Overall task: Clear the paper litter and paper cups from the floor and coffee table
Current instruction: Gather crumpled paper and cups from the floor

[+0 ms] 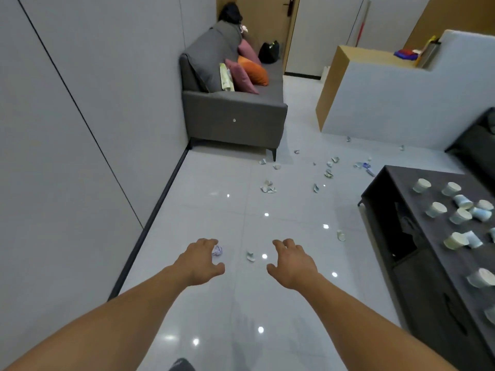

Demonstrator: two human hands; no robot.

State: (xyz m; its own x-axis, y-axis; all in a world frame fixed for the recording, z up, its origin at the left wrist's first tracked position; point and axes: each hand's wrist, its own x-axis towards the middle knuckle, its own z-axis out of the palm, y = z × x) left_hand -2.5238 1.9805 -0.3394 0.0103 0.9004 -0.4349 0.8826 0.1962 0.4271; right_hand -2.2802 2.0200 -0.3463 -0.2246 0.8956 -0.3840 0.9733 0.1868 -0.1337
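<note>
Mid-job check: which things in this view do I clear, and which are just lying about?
Clear: crumpled paper by the left hand; paper scrap right of it; fallen cup near the coffee table; scattered litter farther along the floor; paper cups on the table.
Leave: sofa; cushions; black bag; coloured items on the counter.
</note>
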